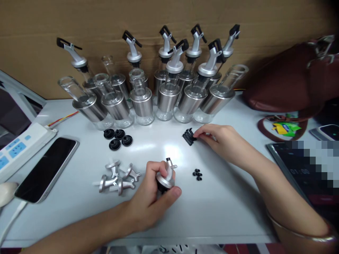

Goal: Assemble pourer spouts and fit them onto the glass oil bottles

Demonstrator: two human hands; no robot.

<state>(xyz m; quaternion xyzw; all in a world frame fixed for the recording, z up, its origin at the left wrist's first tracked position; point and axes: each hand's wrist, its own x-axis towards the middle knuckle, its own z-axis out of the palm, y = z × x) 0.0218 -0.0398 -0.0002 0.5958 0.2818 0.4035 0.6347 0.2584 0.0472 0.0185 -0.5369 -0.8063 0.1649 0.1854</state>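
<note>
My left hand (159, 197) is closed around a silver pourer spout (166, 179) with a black stopper base and a small black tip, held upright above the table. Farther right, my right hand (219, 139) reaches to a small pile of black levers (188, 137), its thumb and forefinger pinched at the right end of the pile. Below that hand lie several tiny black caps (197, 174). Several loose silver spouts (116, 180) rest to the left of my left hand. Behind them sit several black ribbed stoppers (118, 138).
Glass bottles with steel bands (144, 102) stand in rows at the back, some topped with pourers. Left are a phone (47, 169) and a power strip (25, 148). A brown bag (288, 77), green-yellow packet (287, 127) and dark tablet-like device (291, 173) lie right.
</note>
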